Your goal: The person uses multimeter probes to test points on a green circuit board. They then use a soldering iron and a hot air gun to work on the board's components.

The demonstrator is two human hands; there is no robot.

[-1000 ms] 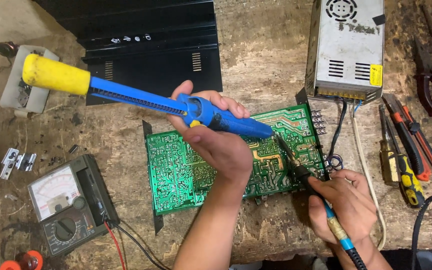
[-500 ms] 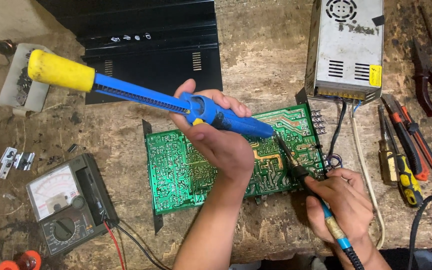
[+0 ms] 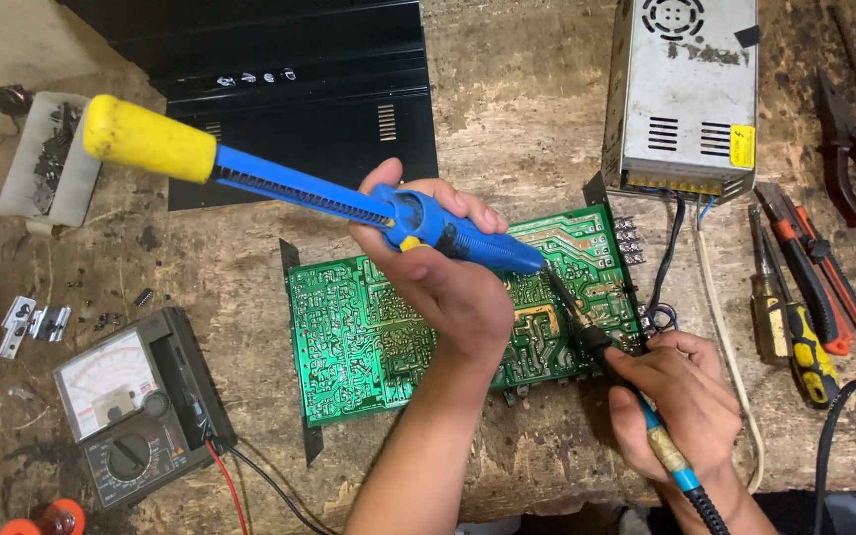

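I note the left hand (image 3: 448, 287) covers the middle of the green circuit board (image 3: 349, 347), so the solder joints beneath it cannot be read. Where the soldering iron (image 3: 587, 332) tip meets the board, contact is too small for me to confirm. Right of the board, the pliers (image 3: 849, 159) run off the frame edge. Left of the board, an orange object (image 3: 47, 520) is cut by the bottom edge.

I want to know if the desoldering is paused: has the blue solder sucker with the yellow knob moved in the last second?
Barely. The solder sucker in the left hand keeps its nozzle at the same spot on the green circuit board; only its yellow end drifted slightly.
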